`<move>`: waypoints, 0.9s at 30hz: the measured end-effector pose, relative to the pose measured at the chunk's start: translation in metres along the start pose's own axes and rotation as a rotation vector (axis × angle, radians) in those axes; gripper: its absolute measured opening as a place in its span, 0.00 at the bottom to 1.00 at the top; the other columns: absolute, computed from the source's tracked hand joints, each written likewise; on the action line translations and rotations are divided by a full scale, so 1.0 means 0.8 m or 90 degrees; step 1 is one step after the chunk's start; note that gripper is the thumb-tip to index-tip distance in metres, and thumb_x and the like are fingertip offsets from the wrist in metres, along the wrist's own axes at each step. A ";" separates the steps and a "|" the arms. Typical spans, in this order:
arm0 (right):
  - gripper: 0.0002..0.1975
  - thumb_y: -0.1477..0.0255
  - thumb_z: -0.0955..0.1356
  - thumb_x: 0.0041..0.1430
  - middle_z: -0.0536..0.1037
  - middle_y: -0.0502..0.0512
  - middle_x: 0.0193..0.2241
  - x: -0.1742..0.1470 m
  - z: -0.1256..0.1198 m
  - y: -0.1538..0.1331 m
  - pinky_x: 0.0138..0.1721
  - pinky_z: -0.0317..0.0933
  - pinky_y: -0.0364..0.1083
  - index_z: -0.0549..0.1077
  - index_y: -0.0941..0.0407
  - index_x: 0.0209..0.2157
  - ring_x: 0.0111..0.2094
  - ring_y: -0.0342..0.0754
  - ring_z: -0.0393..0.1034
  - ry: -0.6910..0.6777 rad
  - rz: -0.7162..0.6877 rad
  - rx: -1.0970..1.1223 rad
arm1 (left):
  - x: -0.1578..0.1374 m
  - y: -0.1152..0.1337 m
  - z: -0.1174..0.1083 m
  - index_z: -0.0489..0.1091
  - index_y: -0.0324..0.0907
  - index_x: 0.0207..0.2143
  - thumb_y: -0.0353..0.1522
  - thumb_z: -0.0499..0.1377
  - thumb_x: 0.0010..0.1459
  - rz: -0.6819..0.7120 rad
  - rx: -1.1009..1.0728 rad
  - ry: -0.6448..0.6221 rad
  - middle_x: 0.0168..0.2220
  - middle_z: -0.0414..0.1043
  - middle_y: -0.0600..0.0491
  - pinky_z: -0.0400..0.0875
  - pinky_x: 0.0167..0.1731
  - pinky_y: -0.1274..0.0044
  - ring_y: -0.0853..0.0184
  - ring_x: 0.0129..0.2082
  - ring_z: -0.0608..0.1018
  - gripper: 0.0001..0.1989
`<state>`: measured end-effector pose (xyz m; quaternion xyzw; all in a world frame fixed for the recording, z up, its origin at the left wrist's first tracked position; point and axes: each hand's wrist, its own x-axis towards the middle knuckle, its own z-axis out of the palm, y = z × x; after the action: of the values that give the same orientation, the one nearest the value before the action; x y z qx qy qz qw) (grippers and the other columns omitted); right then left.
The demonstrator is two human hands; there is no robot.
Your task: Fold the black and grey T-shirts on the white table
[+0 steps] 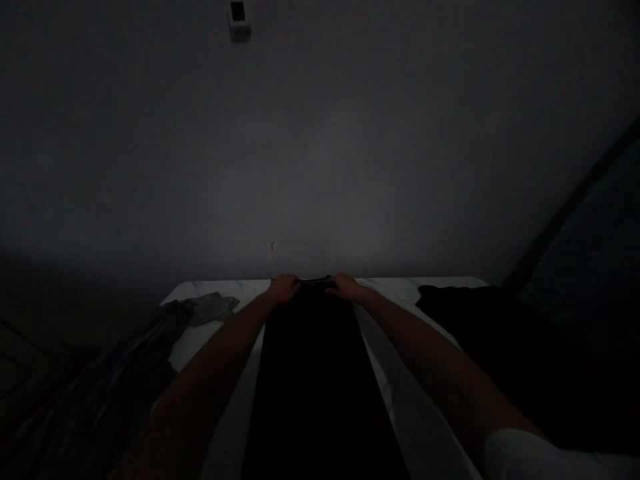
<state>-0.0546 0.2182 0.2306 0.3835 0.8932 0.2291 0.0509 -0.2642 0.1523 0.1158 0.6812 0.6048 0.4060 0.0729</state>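
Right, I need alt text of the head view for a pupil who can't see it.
A person's left hand and right hand touch the far end of a long black cloth on a white table. Crumpled fabric lies left, more dark cloth right, a grey wall behind, all in dim light.

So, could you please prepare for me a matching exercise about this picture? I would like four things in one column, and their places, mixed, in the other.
Things:
1. Left hand
2. Long black cloth
3. Pale grey cloth
4. Small white box with a dark face

Places:
A. On the marbled white table, near its far left corner
B. High on the wall
C. At the left corner of another listed thing's far end
D. Down the middle of the view, between the two arms

Pairs: 1-C; 2-D; 3-A; 4-B
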 end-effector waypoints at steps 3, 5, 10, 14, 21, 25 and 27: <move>0.18 0.62 0.66 0.63 0.77 0.55 0.48 0.010 -0.002 0.007 0.42 0.59 0.42 0.76 0.54 0.51 0.46 0.48 0.72 -0.026 -0.010 -0.007 | 0.005 0.018 0.012 0.72 0.42 0.50 0.58 0.41 0.55 0.006 0.012 -0.013 0.54 0.69 0.43 0.62 0.66 0.58 0.59 0.59 0.70 0.38; 0.17 0.61 0.67 0.62 0.78 0.54 0.45 0.016 -0.004 0.012 0.37 0.54 0.41 0.77 0.53 0.48 0.42 0.47 0.72 -0.048 -0.015 -0.011 | 0.001 0.033 0.019 0.73 0.41 0.47 0.63 0.48 0.48 0.018 0.019 -0.036 0.52 0.70 0.42 0.61 0.65 0.53 0.54 0.57 0.70 0.41; 0.15 0.63 0.71 0.57 0.78 0.53 0.40 0.022 -0.004 0.023 0.33 0.49 0.39 0.78 0.57 0.43 0.37 0.42 0.68 -0.068 -0.023 0.019 | -0.007 0.046 0.022 0.73 0.36 0.40 0.45 0.60 0.47 0.031 -0.004 -0.083 0.45 0.73 0.45 0.67 0.60 0.68 0.67 0.48 0.73 0.23; 0.14 0.66 0.68 0.61 0.77 0.54 0.38 0.021 -0.002 0.025 0.33 0.51 0.37 0.75 0.62 0.44 0.33 0.38 0.63 -0.047 -0.036 0.073 | -0.009 0.042 0.015 0.68 0.38 0.43 0.46 0.48 0.57 0.054 -0.124 -0.100 0.41 0.72 0.54 0.62 0.37 0.88 0.84 0.31 0.66 0.23; 0.15 0.65 0.68 0.61 0.76 0.54 0.38 0.016 -0.005 0.028 0.34 0.50 0.37 0.74 0.63 0.43 0.34 0.38 0.63 -0.012 -0.041 0.109 | -0.025 0.029 0.009 0.60 0.38 0.54 0.50 0.57 0.51 0.022 -0.190 -0.100 0.47 0.71 0.52 0.56 0.33 0.91 0.85 0.32 0.63 0.34; 0.15 0.65 0.69 0.60 0.76 0.54 0.37 0.014 -0.004 0.038 0.35 0.50 0.37 0.75 0.63 0.41 0.34 0.39 0.64 -0.020 -0.027 0.097 | -0.026 0.010 -0.015 0.72 0.35 0.41 0.42 0.67 0.39 0.000 -0.150 -0.184 0.35 0.73 0.54 0.54 0.31 0.88 0.84 0.28 0.64 0.27; 0.15 0.65 0.69 0.60 0.77 0.54 0.37 0.013 -0.002 0.043 0.35 0.50 0.37 0.76 0.63 0.41 0.34 0.39 0.64 -0.022 -0.016 0.087 | -0.028 0.003 -0.024 0.72 0.33 0.33 0.41 0.65 0.42 -0.022 -0.157 -0.221 0.28 0.70 0.55 0.54 0.29 0.87 0.84 0.25 0.63 0.21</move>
<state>-0.0400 0.2458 0.2479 0.3786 0.9106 0.1602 0.0430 -0.2733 0.1248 0.1193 0.7165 0.5405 0.3519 0.2659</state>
